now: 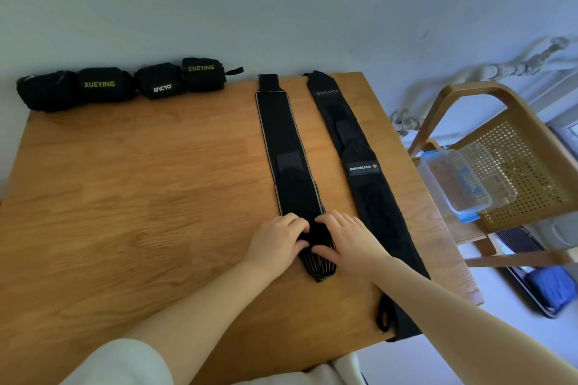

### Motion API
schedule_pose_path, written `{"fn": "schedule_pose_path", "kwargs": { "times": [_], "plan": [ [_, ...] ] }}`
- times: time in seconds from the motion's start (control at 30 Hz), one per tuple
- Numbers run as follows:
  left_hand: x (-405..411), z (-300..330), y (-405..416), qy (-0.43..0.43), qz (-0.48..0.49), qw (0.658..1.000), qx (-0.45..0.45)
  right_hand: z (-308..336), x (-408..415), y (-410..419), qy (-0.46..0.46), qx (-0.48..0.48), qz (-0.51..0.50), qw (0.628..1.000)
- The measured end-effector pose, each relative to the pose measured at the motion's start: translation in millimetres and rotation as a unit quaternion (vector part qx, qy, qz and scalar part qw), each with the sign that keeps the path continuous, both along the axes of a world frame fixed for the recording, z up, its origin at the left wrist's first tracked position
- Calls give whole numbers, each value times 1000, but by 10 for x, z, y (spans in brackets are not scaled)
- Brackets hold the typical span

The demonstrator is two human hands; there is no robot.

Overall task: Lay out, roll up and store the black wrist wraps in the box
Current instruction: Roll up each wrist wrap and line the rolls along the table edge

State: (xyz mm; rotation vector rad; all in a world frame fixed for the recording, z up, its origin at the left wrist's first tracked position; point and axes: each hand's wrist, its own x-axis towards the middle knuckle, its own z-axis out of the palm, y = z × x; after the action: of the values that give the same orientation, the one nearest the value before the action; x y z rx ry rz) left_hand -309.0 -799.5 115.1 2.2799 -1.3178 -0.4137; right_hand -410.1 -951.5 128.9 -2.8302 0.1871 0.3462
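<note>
My left hand [276,236] and my right hand [345,237] sit side by side on the near end of the grey-edged wrap [286,147], fingers curled over a small roll [316,255] of it, thumbs tucked at the near side, so both hands are gripping the rolled part. There is a gold ring [341,219] on my right hand. Beyond my fingers the rest of this wrap lies flat and straight along the wooden counter [125,197], running away from me to the far edge, where its black tab reaches the wall. Just to its right, apart from it, a second black wrap [359,172] lies stretched out too, with a MANUEKLEAR label about midway and its near end, with a loop, hanging over the counter's front corner under my right forearm. At the far left of the counter, against the wall, four rolled wraps [125,84] stand in a row touching one another; two read XUEYING. The clear box with blue clips [463,184] rests on the woven seat of a wooden chair [525,166] to the right of the counter, well apart from my hands.
</note>
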Motion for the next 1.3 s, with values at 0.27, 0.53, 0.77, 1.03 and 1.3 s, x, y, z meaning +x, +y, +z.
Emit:
{"fn": "schedule_pose_path", "kwargs": {
  "times": [0.27, 0.53, 0.77, 1.03, 1.3],
  "plan": [
    [61, 47, -79, 36, 29, 998, 34, -102, -244, -5, -51, -129, 190, 972],
    [38, 27, -37, 127, 88, 988, 3, 171, 173, 10, -7, 13, 40, 999],
    [-105, 30, 49, 209, 147, 967, -10, 80, 447, -18, 24, 114, -115, 986],
    [-162, 77, -112, 131, 201, 971, 13, 56, 475, -127, 8, 239, -201, 950],
    [-261, 20, -195, 152, 256, 955, 3, 74, 102, -238, 5, -7, 114, 993]
  ]
}}
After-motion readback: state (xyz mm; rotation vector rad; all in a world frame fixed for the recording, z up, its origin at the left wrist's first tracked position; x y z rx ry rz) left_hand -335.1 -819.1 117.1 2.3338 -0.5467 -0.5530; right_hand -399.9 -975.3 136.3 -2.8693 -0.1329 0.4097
